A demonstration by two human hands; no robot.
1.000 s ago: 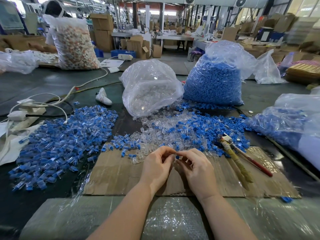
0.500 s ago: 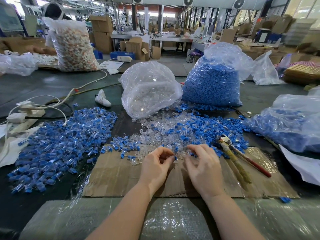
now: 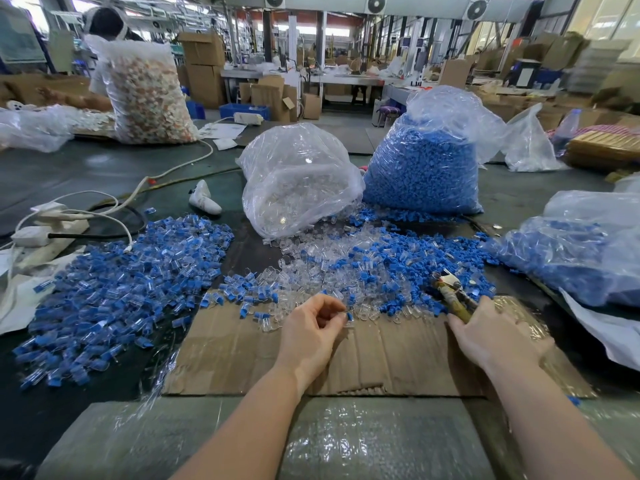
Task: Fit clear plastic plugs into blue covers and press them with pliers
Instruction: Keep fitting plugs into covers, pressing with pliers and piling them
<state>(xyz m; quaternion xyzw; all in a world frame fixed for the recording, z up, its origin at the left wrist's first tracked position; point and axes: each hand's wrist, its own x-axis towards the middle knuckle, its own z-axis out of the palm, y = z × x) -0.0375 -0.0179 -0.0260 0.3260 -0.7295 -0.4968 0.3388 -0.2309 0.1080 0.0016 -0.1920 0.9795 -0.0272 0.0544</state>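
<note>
Blue plastic shows between the curled fingertips of the left hand (image 3: 313, 327), which pinches one small assembled piece (image 3: 349, 317) over the corrugated cardboard sheet (image 3: 242, 355); the plug looks already seated in its cover, though it is too small to be sure. Off to the side, the right hand (image 3: 495, 336) closes round the taped handles of the pliers (image 3: 450, 292), so pressing seems next, calling for the tool to meet the piece. Glossy clear plugs (image 3: 311, 268) and matte blue covers (image 3: 398, 271) lie heaped just beyond
</note>
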